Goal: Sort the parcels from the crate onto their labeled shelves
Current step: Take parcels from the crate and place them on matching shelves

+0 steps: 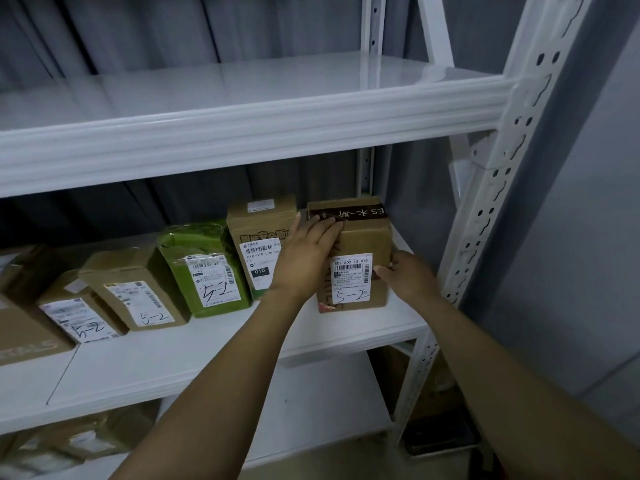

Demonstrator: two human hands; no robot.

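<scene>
Fingers (323, 227) of the left hand (306, 252) lie together across the 5-2 parcel (367, 237), right hand (410, 277) seemingly pinching its edge, seating it upright on the middle shelf (242, 344); next, release cleanly.

Both your arms reach forward, forearms bare. Your left hand (308, 258): fingers straight, laid flat against the cardboard parcel (363, 237). Your right hand (410, 277): thumb in front, fingers apparently curled behind its edge, hidden.

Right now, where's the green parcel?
Head view, middle shelf, left of centre: the green parcel stands between the 010-labelled box and a brown 5-2 box.
</scene>
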